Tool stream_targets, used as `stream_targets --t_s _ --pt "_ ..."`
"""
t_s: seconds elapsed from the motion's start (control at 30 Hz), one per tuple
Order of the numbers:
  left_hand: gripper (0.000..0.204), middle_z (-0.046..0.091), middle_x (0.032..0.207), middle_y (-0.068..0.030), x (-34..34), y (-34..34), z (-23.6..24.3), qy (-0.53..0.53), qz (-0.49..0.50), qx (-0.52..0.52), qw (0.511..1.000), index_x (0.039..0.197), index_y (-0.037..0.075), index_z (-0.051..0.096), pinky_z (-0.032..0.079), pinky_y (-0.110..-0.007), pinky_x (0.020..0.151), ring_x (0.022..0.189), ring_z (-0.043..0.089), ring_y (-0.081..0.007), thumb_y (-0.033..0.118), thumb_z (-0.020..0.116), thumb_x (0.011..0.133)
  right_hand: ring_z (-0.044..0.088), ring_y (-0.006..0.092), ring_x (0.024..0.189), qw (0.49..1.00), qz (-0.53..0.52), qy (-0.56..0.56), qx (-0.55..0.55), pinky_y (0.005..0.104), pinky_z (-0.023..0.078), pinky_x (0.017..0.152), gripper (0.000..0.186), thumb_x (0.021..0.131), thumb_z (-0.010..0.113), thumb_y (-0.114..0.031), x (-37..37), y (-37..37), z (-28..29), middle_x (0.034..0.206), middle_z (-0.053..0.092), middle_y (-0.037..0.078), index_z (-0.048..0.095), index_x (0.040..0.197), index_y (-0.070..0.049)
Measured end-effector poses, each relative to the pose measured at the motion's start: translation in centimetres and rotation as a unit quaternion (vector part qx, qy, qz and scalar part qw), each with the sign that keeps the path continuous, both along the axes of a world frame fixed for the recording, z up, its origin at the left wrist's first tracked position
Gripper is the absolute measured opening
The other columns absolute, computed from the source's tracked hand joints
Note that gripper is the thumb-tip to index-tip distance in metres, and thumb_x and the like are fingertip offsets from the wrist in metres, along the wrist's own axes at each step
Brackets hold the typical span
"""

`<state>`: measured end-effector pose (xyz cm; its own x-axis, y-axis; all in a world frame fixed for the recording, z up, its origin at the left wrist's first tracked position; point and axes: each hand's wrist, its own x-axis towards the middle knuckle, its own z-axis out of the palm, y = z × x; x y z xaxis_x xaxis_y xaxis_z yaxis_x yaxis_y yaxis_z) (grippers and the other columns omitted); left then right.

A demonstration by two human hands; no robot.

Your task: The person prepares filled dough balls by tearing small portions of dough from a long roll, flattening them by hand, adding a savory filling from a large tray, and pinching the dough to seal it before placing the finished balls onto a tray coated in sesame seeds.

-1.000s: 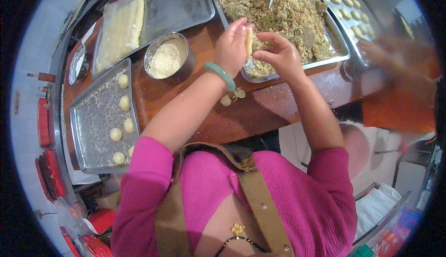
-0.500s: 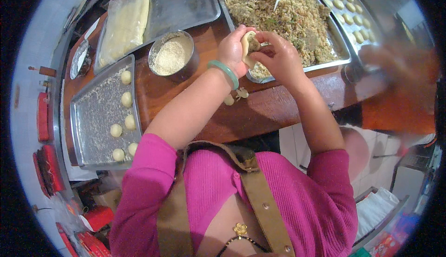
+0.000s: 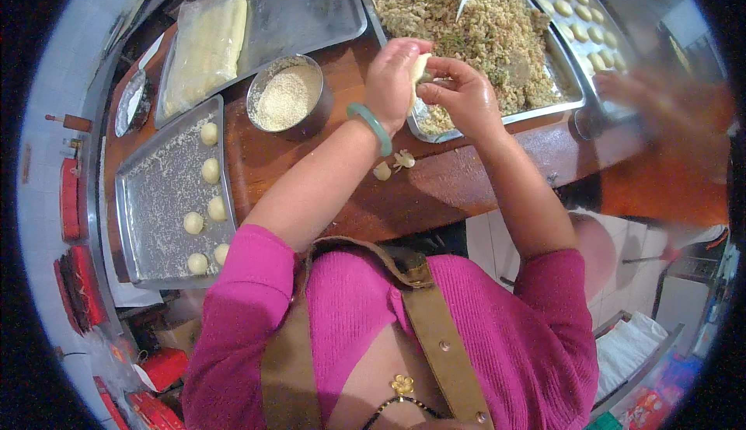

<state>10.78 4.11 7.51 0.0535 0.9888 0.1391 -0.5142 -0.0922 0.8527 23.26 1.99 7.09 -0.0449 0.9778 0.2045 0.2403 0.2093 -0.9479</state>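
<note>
My left hand (image 3: 390, 80), with a green bangle at its wrist, cups a pale dough wrapper (image 3: 418, 74) that is folded up and seen mostly edge-on. The fingers of my right hand (image 3: 468, 97) are closed on the wrapper's open side; filling inside it is mostly hidden. Both hands are raised over the near left corner of a metal tray (image 3: 536, 111) heaped with crumbly brown filling (image 3: 482, 41). Below them on the wooden table lie a small dough ball (image 3: 381, 171) and some torn dough scraps (image 3: 403, 159).
A floured tray (image 3: 159, 197) with several dough balls is at the left. Beside it stand a bowl of pale crumbs (image 3: 289, 97) and a tray (image 3: 311, 10) with bagged dough (image 3: 206, 45). At the right, a co-worker's blurred arm (image 3: 660, 103) reaches near a tray of shaped pieces (image 3: 583, 12).
My left hand has turned, tipping the wrapper more upright and edge-on, so less filling shows. My right fingers have stayed at its edge. The co-worker's arm has shifted slightly.
</note>
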Motion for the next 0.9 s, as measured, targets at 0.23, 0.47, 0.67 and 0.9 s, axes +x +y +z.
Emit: stream_targets --t_s 0.23,0.47,0.67,0.9 --pt "0.010 0.056 0.080 -0.0059 0.4 1.1 -0.5 -0.115 -0.053 -0.181 0.975 0.086 0.001 0.053 0.044 -0.026 0.065 0.073 0.055 -0.0136 0.009 0.057 0.080 0.059 0.0275 0.067 0.927 -0.054 -0.211 0.306 0.0346 0.048 0.061 0.019 0.063 0.068 -0.011 -0.8 -0.2 1.0 0.070 0.059 0.010 0.063 0.081 -0.009" --pt "0.014 0.055 0.084 -0.0048 0.0 -0.5 1.0 0.008 0.040 0.029 0.999 0.085 0.005 0.053 0.044 -0.027 0.071 0.079 0.053 -0.0140 0.018 0.052 0.084 0.060 0.0237 0.067 0.999 -0.006 0.048 0.022 0.0314 0.048 0.062 0.026 0.063 0.069 -0.013 -0.5 0.6 0.0 0.076 0.062 0.010 0.066 0.088 -0.009" --pt "0.012 0.055 0.082 -0.0068 -0.2 0.9 -0.8 -0.145 -0.067 -0.208 0.965 0.086 0.007 0.051 0.044 -0.032 0.056 0.068 0.054 -0.0181 0.017 0.054 0.081 0.057 0.0286 0.064 0.920 -0.033 -0.280 0.272 0.0376 0.046 0.059 0.019 0.066 0.066 -0.018 -1.2 -0.1 1.8 0.075 0.060 0.011 0.063 0.084 -0.012" --pt "0.034 0.058 0.084 -0.0116 -1.4 0.8 -0.8 -0.234 -0.145 -0.309 0.910 0.089 0.002 0.053 0.047 -0.043 0.075 0.080 0.057 -0.0266 0.035 0.043 0.087 0.062 0.0189 0.076 0.990 -0.085 -0.070 0.087 0.0285 0.048 0.068 0.015 0.070 0.067 -0.012 1.6 1.1 1.5 0.086 0.064 0.010 0.068 0.084 -0.008"
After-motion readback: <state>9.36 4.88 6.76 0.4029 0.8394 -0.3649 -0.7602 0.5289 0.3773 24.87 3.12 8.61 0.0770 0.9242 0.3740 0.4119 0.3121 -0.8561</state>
